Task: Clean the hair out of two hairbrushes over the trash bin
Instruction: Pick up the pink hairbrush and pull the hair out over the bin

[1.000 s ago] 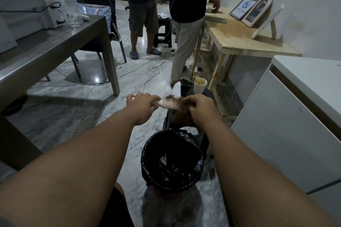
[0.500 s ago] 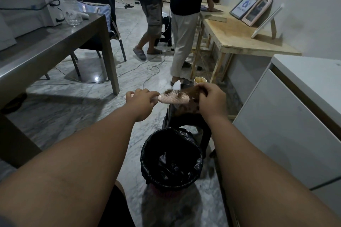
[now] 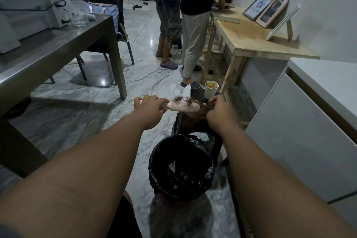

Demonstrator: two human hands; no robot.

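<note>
My left hand (image 3: 149, 107) grips the handle of a pink paddle hairbrush (image 3: 184, 106), held level with its bristles up. Brown hair clings to the far edge of the bristles. My right hand (image 3: 219, 111) pinches a clump of brown hair (image 3: 200, 115) that hangs off the brush's right end. Below and nearer to me stands a trash bin (image 3: 181, 166) lined with a black bag. A second hairbrush is not in sight.
Behind the bin a dark stool (image 3: 216, 139) carries a paper cup (image 3: 211, 89) and a dark box. A metal table (image 3: 58, 48) is on the left, a wooden table (image 3: 257, 42) and white cabinet (image 3: 301, 127) on the right. Two people (image 3: 193, 25) stand ahead; cables cross the floor.
My right hand has drawn away to the right from the brush head, pulling the brown hair clump with it. The left hand keeps the brush steady. The people behind have shifted.
</note>
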